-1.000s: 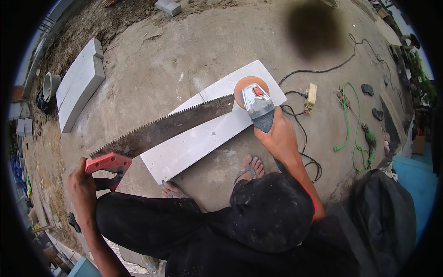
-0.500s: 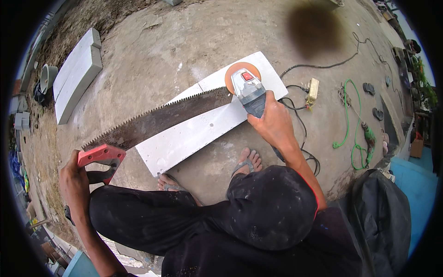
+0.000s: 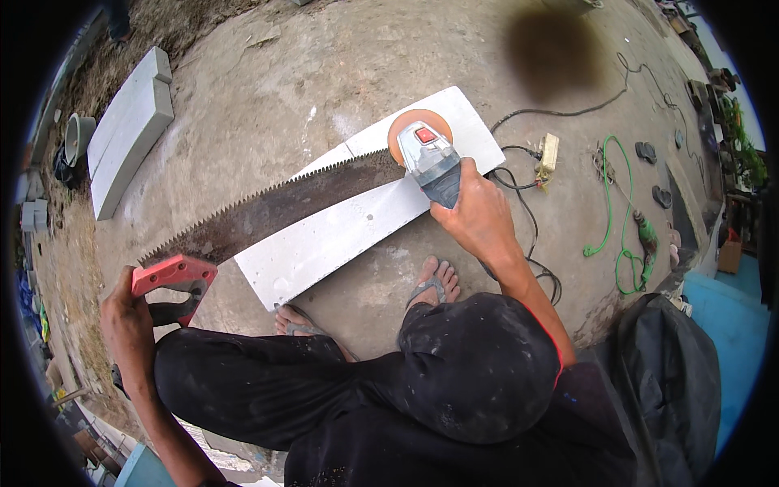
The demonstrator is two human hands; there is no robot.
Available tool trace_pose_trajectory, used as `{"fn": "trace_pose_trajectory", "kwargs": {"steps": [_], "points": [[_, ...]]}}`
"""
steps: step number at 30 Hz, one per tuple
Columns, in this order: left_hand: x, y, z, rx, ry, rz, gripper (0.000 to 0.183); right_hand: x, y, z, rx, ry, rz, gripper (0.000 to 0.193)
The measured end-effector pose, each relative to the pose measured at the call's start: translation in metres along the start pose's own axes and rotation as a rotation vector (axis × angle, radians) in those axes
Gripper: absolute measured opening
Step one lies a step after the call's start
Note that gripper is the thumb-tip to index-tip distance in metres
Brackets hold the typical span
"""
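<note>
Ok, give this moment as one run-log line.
left grip: holds saw by handle | right grip: holds grinder, disc at saw's far end | block: beneath saw

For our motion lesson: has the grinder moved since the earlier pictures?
Yes: the grinder has shifted slightly left, away from the right end of the white block beneath it.

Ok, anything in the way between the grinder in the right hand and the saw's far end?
Nothing visible. The right hand holds the grinder with its orange disc at the far end of the saw; whether they touch can't be told. The white block lies beneath the saw, not between.
</note>
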State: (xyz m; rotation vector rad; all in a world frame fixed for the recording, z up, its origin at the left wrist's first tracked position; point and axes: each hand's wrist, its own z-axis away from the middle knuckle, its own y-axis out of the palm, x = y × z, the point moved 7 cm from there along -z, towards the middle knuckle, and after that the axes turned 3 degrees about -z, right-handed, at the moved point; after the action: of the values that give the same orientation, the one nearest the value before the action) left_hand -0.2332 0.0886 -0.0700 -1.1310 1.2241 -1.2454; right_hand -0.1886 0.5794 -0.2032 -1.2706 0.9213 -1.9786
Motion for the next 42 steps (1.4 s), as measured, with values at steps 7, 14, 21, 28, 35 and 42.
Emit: {"fn": "trace_pose_trajectory", "kwargs": {"steps": [7,14,21,28,35,42], "points": [[-0.003,-0.004,0.001,-0.068,0.071,-0.067,0.034,0.005,0.001,-0.001,0.002,-0.003,0.041,0.049],[0.002,-0.001,0.005,-0.157,0.118,-0.123,0.039,0.006,0.0,-0.008,-0.032,-0.029,0.018,0.047],[0.023,0.011,0.0,0.065,-0.039,-0.121,0.045,-0.004,-0.012,-0.01,-0.092,0.02,-0.047,0.046],[0.013,0.006,0.002,-0.046,0.031,-0.116,0.042,-0.002,-0.008,-0.004,-0.036,0.023,-0.051,0.046],[0.004,0.001,-0.002,-0.021,0.017,-0.053,0.034,0.0,-0.005,-0.008,0.014,0.006,0.016,0.044],[0.007,0.0,0.001,-0.08,0.031,-0.011,0.037,0.004,-0.007,-0.01,0.015,-0.018,0.056,0.045]]}}
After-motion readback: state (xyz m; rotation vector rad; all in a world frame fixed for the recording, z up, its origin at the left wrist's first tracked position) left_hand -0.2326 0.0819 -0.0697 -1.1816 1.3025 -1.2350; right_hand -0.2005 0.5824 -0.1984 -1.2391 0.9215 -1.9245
